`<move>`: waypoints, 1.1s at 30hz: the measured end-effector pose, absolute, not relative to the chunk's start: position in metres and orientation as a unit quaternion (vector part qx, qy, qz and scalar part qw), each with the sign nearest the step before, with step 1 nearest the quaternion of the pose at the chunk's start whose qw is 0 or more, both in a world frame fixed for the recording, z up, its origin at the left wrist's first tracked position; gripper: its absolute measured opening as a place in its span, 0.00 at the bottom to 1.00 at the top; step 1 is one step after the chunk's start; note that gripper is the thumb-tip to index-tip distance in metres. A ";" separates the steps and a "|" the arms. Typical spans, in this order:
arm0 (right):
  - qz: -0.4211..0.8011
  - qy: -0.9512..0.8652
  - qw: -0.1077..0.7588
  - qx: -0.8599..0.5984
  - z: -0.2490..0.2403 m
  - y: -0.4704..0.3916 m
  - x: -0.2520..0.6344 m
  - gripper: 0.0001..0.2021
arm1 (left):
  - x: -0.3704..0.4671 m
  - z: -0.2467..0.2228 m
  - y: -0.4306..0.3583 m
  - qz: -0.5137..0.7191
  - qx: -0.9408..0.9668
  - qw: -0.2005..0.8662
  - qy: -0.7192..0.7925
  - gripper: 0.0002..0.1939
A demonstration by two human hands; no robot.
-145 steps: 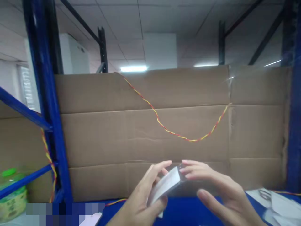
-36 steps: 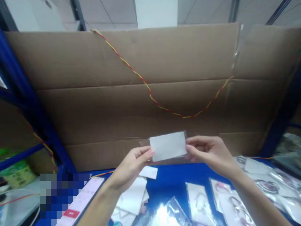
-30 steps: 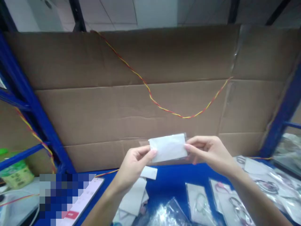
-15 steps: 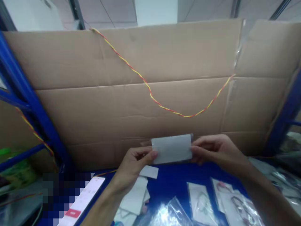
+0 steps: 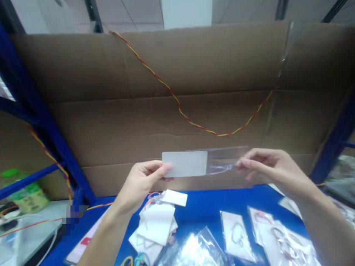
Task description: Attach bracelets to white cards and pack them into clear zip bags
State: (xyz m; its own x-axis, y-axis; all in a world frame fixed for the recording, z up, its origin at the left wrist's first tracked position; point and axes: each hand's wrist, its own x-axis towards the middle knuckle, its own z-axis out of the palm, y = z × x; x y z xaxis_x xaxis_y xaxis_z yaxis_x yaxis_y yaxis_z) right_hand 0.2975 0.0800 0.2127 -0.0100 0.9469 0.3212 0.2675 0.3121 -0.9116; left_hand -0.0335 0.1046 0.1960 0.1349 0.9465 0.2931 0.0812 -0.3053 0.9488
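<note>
A blank white card (image 5: 185,164) is pinched at its left end by my left hand (image 5: 142,181), thumb in front. A clear plastic bag (image 5: 222,157) stretches from the card's right part to my right hand (image 5: 266,166), whose thumb and fingers are closed on its far end. The bag overlaps the card's right edge; I cannot tell how much of the card is inside. Both are held level above the blue table (image 5: 205,203). Below my hands lies a pile of white cards (image 5: 156,225), with some coloured cords beside it.
Clear plastic bags (image 5: 194,251) lie in front, shining. To their right are bagged cards with looped bands (image 5: 237,236) and more bagged pieces (image 5: 283,240). A phone (image 5: 85,240) is partly behind my left forearm. A cardboard wall (image 5: 166,122) with a twisted red-yellow wire (image 5: 199,127) stands behind.
The card has moved left with my left hand, while my right hand has moved right with the bag's end. A long stretch of clear plastic now shows between them.
</note>
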 end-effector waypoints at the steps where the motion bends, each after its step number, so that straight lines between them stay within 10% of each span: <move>1: 0.326 -0.634 0.515 -0.476 0.213 0.080 0.303 0.19 | -0.040 0.200 0.105 0.514 0.630 0.395 0.427 0.18; 12: 0.183 -0.780 0.391 -0.453 0.194 0.037 0.289 0.10 | -0.080 0.137 0.103 0.338 0.781 0.020 0.524 0.18; 20: 0.126 -0.869 0.287 -0.382 0.107 0.016 0.263 0.09 | -0.110 0.037 0.096 0.204 0.817 0.027 0.538 0.20; 33: 0.122 -0.892 0.264 -0.347 0.077 0.005 0.258 0.14 | -0.062 0.060 0.066 0.242 0.874 0.000 0.421 0.20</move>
State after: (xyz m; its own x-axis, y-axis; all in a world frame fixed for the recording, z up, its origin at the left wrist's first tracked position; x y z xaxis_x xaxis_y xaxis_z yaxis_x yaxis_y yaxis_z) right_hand 0.2577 0.0048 0.0772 -0.6206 0.6827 0.3858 0.5546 0.7299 -0.3996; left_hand -0.0622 0.0657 0.0597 0.5278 0.7369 0.4223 0.7366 -0.6447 0.2044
